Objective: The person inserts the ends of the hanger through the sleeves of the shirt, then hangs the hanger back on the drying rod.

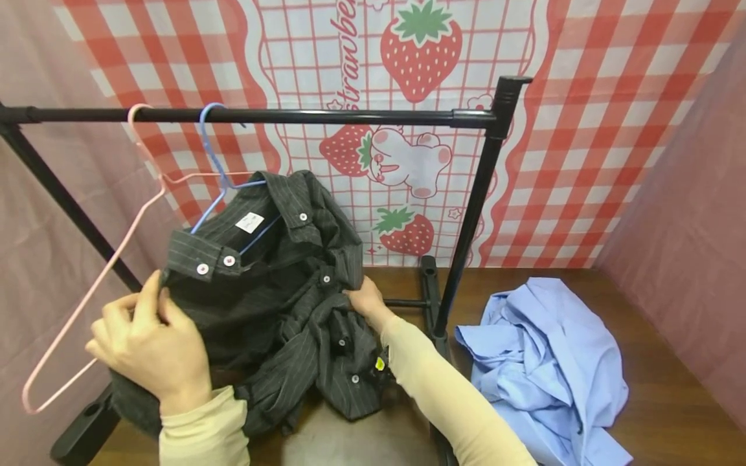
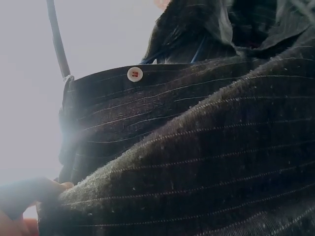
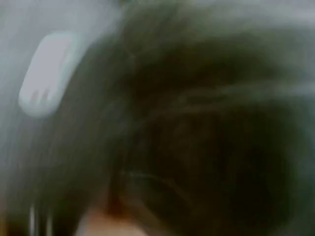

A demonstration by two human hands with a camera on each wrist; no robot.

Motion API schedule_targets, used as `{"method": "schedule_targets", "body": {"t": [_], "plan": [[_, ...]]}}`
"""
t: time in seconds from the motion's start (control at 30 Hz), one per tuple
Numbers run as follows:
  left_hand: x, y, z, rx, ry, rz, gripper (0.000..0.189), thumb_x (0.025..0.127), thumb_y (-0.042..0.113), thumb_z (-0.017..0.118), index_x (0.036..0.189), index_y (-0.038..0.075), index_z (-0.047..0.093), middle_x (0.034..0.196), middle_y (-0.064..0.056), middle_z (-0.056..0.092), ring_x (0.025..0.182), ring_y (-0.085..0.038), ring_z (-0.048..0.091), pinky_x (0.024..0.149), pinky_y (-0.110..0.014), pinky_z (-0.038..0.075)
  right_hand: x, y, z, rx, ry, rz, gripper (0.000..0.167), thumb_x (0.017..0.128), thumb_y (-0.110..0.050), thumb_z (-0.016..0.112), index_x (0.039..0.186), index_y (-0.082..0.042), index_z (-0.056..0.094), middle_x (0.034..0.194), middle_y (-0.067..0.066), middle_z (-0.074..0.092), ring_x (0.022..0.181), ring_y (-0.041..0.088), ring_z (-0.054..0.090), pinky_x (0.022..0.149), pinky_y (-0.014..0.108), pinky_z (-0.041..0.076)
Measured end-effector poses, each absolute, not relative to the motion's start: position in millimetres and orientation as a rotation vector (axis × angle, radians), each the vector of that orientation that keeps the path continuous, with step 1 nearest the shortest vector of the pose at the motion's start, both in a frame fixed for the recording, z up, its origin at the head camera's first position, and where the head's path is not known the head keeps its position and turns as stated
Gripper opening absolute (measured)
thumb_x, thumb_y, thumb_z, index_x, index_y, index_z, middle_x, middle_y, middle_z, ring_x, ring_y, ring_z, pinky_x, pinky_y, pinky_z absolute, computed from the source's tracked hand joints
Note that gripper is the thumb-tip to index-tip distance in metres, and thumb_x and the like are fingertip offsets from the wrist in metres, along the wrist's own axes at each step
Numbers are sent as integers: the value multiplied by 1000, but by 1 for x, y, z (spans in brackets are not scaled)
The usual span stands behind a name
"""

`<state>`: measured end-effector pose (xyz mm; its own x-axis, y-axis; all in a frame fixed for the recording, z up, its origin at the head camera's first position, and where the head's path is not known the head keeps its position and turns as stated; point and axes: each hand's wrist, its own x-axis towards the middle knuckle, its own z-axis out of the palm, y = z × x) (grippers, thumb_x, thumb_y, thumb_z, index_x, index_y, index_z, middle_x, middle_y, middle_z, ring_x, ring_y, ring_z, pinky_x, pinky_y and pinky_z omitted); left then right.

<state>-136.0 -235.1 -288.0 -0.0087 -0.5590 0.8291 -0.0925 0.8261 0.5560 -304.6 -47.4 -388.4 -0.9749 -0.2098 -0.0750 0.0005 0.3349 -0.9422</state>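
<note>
Backdrop (image 1: 588, 149) behind rack (image 1: 350, 116); dark shirt (image 1: 256, 304) on blue hanger (image 1: 223, 180) under rack. L hand (image 1: 154, 343), R hand (image 1: 367, 301) both pinching shirt edges; prob. best tug evenly.

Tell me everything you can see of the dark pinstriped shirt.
The dark pinstriped shirt looks like woven cloth, near-black with thin pale stripes. Its collar stands open, showing a white label inside; the pale round buttons in view are undone. A blue hanger, hooked over the black rail, runs into the neck. The lower cloth falls in bunched folds. The left hand pinches one edge; the right hand grips the opposite side.
</note>
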Motion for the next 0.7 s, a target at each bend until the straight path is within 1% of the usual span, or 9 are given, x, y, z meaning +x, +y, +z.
{"method": "schedule_targets", "body": {"t": [0.1,0.13,0.2,0.33,0.47,0.6,0.7], "plan": [[-135,-234,-288,535,-1558,-399,22,86,27,58,102,21,70,87,-21,58,83,-43,45,80,-53,27,-306,-40,-400,-252,2968,-999,39,83,-16,62,115,2,49,110,24,45,90,36,57,73,45,48],[-134,-234,-288,535,-1559,-400,21,86,26,58,102,21,70,87,-21,58,83,-44,45,80,-53,27,-306,-39,-402,-269,3034,-844,39,83,-18,62,114,2,49,109,23,43,88,36,57,70,45,48],[-134,-233,-287,532,-1558,-403,21,86,25,58,102,20,71,87,-21,57,83,-43,45,80,-53,26,-307,-36,-405,-271,3087,-715,41,82,-21,64,113,2,49,109,22,41,87,35,57,68,45,49],[-134,-232,-287,530,-1564,-407,21,86,26,58,102,20,71,87,-21,58,84,-43,45,81,-53,26,-307,-32,-401,-245,3052,-763,46,81,-26,66,111,3,47,108,22,40,87,36,57,69,45,48],[-134,-231,-286,533,-1583,-401,22,87,23,56,103,15,70,90,-21,58,86,-44,45,82,-54,26,-302,-27,-392,-193,2944,-841,54,83,-31,64,118,4,42,113,24,39,90,38,56,75,47,46],[-131,-226,-281,530,-1600,-415,30,84,20,58,112,11,64,96,-24,56,92,-45,44,86,-53,26,-292,-19,-378,-276,2869,-874,61,86,-33,59,127,6,37,121,28,38,98,41,53,82,49,44],[-126,-217,-274,518,-1583,-447,36,81,17,61,117,11,60,99,-25,54,96,-44,43,91,-49,24,-281,-9,-366,-395,2844,-894,58,88,-34,56,128,5,40,124,27,42,105,39,51,87,48,42]]}}
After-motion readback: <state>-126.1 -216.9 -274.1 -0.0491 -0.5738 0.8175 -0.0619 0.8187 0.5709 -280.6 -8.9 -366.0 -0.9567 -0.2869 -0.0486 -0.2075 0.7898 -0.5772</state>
